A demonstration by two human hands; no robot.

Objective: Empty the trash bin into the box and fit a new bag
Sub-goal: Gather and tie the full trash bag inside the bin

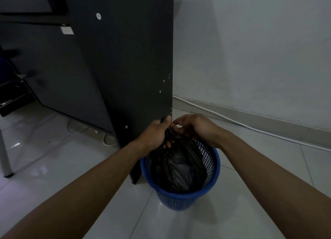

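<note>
A blue mesh trash bin (pixel 180 199) stands on the white tiled floor, close to the desk's side panel. Inside it sits a black plastic bag (pixel 177 169), its top gathered into a bunch above the rim. My left hand (pixel 155 134) grips that gathered neck, thumb up and fingers curled round the plastic. My right hand (pixel 195 127) is just to the right of it, fingers curled at the same bunched top and pinching it. The bag's lower part stays inside the bin. No box is in view.
A dark desk side panel (pixel 132 68) rises directly behind the bin. A white cable (pixel 250 126) runs along the grey wall's base at right. A metal leg (pixel 5 160) stands at far left, and more white cable (pixel 107 140) lies under the desk.
</note>
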